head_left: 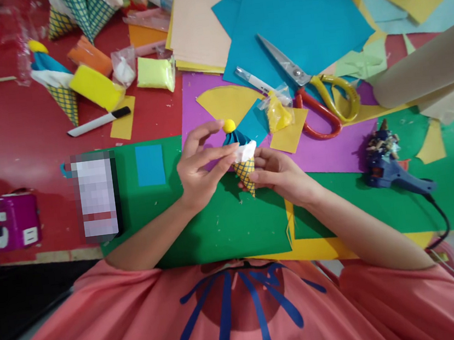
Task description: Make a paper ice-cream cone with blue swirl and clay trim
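Between my hands is a small craft ice cream cone (246,170), with a yellow and dark green grid on its cone. A white band (244,152) rings its top, under a blue swirl (238,136) and a yellow ball (229,126). My right hand (279,174) grips the cone part from the right side. My left hand (202,173) pinches the white band between thumb and fingers, and its index finger reaches to the yellow ball. Below the cone lies a green sheet (225,225).
Scissors (302,80) lie beyond my right hand, near a bag of yellow clay (278,114). A blue glue gun (395,171) with a cord rests at right. Left are a phone (97,197), a marker (99,121) and a similar cone (58,91). A paper roll (424,63) stands right.
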Demonstrator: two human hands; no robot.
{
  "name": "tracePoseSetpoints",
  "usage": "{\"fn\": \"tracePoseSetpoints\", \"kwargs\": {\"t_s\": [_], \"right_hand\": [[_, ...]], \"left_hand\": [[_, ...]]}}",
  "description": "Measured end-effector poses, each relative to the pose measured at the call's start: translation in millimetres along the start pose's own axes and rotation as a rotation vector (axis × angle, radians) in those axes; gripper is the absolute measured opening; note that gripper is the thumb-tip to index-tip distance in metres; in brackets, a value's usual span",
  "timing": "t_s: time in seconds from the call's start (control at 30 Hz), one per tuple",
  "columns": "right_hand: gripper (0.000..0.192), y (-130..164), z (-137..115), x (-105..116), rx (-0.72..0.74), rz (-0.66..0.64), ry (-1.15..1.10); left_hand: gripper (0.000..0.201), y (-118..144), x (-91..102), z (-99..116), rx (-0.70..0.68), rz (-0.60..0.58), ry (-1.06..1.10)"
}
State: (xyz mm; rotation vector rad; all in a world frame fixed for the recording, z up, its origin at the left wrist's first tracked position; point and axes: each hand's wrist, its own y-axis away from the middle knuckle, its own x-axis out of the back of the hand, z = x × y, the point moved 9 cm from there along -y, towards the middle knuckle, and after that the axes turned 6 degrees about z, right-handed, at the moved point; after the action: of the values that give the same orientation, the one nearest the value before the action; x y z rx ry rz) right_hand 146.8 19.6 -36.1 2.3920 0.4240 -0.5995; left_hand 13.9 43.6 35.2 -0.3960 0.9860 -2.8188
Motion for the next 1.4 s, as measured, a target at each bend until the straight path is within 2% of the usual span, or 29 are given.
{"fn": "tracePoseSetpoints", "kwargs": {"t_s": [0.07,0.2,0.47,0.63,0.8,1.0,1.17,1.27,1.4], "right_hand": [[0.043,-1,-2,2,0.021,0.009,0.004],[0.049,-2,-5,1,0.085,-0.011,0.036],[0.05,-2,-2,-7,0.118,-0.088,0.083],[0.051,-2,-8,-3,0.188,-0.044,0.168],[0.05,0,-10,-4,0.178,-0.018,0.165],[0.047,1,-11,-7,0.177,-0.035,0.15],[0.043,1,-10,-8,0.163,-0.06,0.084],[0.044,0,-11,-5,0.159,-0.03,0.076],[0.047,-2,-10,0,0.146,0.015,0.131]], "left_hand": [[0.025,0,-0.1,-2,0.037,-0.003,0.009],[0.033,1,-2.1,3,-0.006,-0.05,0.056],[0.023,0,-3.0,4,-0.053,-0.068,-0.012],[0.031,1,-2.2,7,-0.095,-0.074,-0.011],[0.036,2,-3.6,9,-0.067,-0.125,-0.054],[0.037,1,-3.6,13,-0.178,-0.107,-0.042],[0.033,3,-4.4,3,-0.077,-0.102,0.009],[0.034,4,-3.9,-1,-0.006,-0.096,0.013],[0.037,1,-6.3,1,-0.02,-0.114,-0.022]]}}
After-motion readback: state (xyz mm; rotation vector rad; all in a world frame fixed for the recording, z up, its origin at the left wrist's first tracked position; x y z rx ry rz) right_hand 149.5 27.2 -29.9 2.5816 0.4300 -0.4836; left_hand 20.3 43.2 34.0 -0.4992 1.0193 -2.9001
